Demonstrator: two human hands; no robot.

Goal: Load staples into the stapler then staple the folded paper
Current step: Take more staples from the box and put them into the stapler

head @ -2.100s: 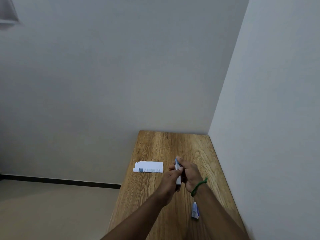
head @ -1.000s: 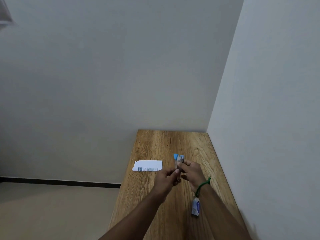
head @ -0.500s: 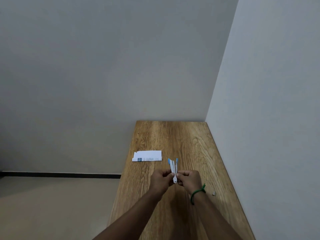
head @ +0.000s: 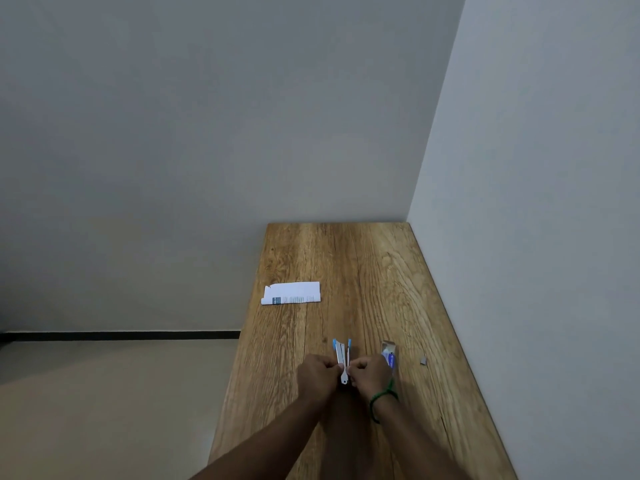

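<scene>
The wooden table (head: 346, 271) ran away from you into the corner of the room, its right edge against the wall and its left edge open over the floor. Most of the far half lay bare, giving you open room ahead.

The folded paper (head: 291, 294) lay flat at the left edge, about midway along the table, its long axis across the surface and one corner just overhanging. It sat ahead and to the left of both hands, well apart from them; your left hand (head: 316, 375) was the nearer.

The staple box (head: 389, 357) lay just beyond your right hand (head: 370, 375), toward the right edge, its end open. A small grey scrap (head: 423, 360), possibly loose staples, lay nearer the right edge.

You held the stapler (head: 342, 355) over the near middle of the table, opened out, long axis pointing away from you, blue tips far. Both hands were closed on its near end, one from each side. In judgement, loading was not yet finished; the box stood close for the right hand.
</scene>
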